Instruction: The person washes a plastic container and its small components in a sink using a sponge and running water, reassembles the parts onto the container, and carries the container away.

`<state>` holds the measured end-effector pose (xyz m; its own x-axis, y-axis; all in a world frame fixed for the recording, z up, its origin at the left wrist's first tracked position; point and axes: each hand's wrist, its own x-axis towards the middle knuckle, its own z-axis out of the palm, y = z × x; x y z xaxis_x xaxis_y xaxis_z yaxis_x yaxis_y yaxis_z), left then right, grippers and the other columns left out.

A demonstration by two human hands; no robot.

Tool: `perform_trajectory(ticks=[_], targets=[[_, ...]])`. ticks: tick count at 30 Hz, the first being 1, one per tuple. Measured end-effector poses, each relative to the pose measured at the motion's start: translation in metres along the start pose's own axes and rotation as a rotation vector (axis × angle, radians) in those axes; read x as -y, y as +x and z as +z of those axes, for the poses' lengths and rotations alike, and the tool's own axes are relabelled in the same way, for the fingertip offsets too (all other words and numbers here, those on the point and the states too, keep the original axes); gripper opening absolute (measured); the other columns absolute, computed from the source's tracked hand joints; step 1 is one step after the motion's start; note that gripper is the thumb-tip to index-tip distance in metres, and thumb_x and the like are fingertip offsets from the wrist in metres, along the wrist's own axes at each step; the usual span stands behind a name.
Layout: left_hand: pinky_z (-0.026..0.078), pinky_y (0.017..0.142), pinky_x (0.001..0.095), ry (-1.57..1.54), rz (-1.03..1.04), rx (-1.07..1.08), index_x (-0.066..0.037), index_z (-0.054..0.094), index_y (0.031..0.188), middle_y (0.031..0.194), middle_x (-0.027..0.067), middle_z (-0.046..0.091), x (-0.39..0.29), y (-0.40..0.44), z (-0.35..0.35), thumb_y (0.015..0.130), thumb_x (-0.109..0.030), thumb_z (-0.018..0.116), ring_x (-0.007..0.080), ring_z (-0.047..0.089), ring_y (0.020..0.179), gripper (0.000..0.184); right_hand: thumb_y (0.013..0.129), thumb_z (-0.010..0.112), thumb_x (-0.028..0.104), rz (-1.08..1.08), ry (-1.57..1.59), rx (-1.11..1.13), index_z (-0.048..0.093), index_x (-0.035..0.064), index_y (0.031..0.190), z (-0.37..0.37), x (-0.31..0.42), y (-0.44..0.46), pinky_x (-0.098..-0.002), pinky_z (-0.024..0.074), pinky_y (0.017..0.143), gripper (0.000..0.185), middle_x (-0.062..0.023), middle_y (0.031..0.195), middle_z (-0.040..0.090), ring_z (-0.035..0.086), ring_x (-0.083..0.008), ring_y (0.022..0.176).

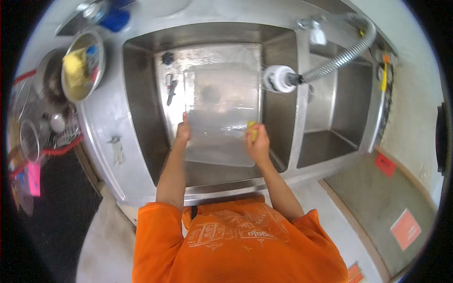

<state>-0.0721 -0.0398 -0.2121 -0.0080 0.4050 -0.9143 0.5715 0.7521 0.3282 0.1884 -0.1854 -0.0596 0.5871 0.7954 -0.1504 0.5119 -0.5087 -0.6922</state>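
A translucent, rectangular plastic piece [219, 115], a tub or a lid, lies in the large steel sink [279, 118]; I cannot tell which. It looks wet and shines near the middle. My left hand [184, 131] is closed on its left edge, with the thumb pointing up along the side. Near the right edge, my right hand [259, 145] grips a small yellow sponge [252, 130] against or just above the plastic. Left of the plastic, a small dark tool [172, 92] and a round black item [168, 58] lie on the sink floor.
A white spray head [279, 79] on a flexible metal hose [339, 57] hangs over the sink's right side. A second basin [349, 89] adjoins it. Left stand a metal bowl [100, 66] holding a yellow item, a blue bottle [114, 20] and a red-edged dish rack [62, 147].
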Motion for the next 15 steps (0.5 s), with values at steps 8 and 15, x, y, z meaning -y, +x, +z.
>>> perform_trajectory(ticks=[8, 15], targets=[[0.052, 0.066, 0.0464, 0.176, 0.352, -0.183, -0.002, 0.055, 0.079, 0.067, 0.0214, 0.063, -0.086, -0.184, 0.006, 0.101, -0.042, 0.043, 0.0326, 0.065, 0.065, 0.046, 0.096, 0.055, 0.022, 0.353, 0.142, 0.168, 0.051, 0.0037, 0.109, 0.063, 0.011, 0.063, -0.0419, 0.0476, 0.084, 0.023, -0.0199, 0.097, 0.062, 0.062, -0.0342, 0.092], [0.052, 0.074, 0.0534, 0.413, 0.492, -0.045, 0.008, 0.048, 0.114, 0.096, 0.0297, 0.063, -0.136, -0.237, 0.079, 0.089, -0.016, 0.057, 0.0466, 0.065, 0.082, 0.036, 0.098, 0.059, 0.032, 0.655, 0.912, 0.366, 0.055, 0.0072, 0.109, 0.017, 0.083, 0.068, -0.0292, 0.0457, 0.081, 0.028, -0.0031, 0.099, 0.06, 0.056, -0.013, 0.089]])
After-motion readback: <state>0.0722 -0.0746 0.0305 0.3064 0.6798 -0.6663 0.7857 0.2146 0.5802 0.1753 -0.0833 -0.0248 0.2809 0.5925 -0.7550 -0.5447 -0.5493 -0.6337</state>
